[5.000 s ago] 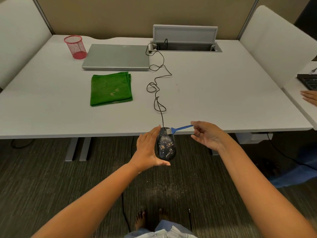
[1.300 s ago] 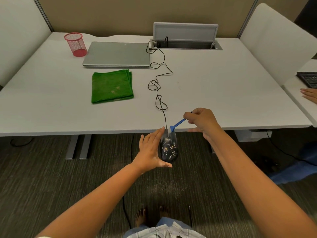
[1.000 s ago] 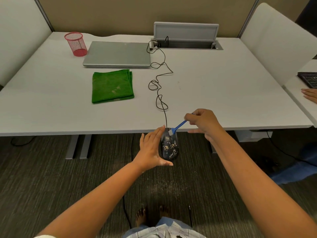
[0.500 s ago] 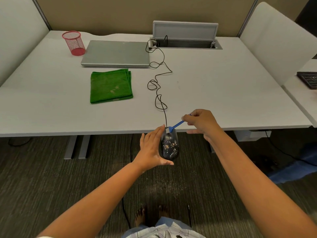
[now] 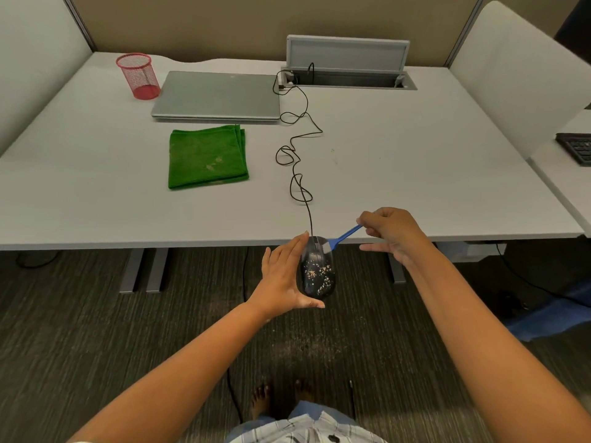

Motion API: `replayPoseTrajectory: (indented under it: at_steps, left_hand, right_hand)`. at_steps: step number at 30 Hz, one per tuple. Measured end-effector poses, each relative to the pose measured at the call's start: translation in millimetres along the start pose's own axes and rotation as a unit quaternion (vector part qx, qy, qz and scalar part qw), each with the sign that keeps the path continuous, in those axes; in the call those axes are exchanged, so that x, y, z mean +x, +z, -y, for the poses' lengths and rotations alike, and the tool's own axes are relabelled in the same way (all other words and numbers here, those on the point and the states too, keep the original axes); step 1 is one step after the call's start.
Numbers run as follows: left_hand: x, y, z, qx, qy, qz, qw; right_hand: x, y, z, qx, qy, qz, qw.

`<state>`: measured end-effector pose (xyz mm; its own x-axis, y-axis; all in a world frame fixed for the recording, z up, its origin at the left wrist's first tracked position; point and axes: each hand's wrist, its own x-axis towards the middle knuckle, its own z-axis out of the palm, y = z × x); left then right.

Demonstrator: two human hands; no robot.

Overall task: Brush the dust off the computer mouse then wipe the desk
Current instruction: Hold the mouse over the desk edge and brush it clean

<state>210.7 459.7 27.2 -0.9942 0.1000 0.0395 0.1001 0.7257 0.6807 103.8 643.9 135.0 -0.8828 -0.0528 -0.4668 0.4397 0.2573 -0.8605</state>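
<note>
Cradling the speckled mouse (image 5: 317,270) in left hand (image 5: 283,278), right hand (image 5: 391,233) grip pinching blue brush (image 5: 340,238) at its front

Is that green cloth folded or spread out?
Folded. The green cloth lies flat on the desk, with stacked layer edges showing along its right side.

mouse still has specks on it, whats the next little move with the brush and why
Probably sweep the small blue brush down from the front of the black corded computer mouse toward its rear. The bristles sit at the front end, while tan crumbs cover the middle and back. The left hand holds the mouse out past the white desk edge, so they should fall to the carpet.
</note>
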Motion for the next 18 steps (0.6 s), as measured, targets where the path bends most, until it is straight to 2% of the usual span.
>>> replayPoseTrajectory:
  at_steps: [7,13,18]
  left_hand:
    - [-7.8,8.8,-4.9,0.001,0.006,0.016,1.0]
    - [-10.4,6.6,-5.6,0.001,0.002,0.014,1.0]
    - [-13.0,6.1,-8.8,-0.009,0.001,0.008,1.0]
  right_hand:
    - [7.1,-1.7,-6.3,0.019,0.037,0.026,0.999]
    - [10.8,-11.8,-10.6,0.051,0.055,0.005,0.997]
    - [11.3,-5.9,-11.4,0.063,0.065,0.027,0.996]
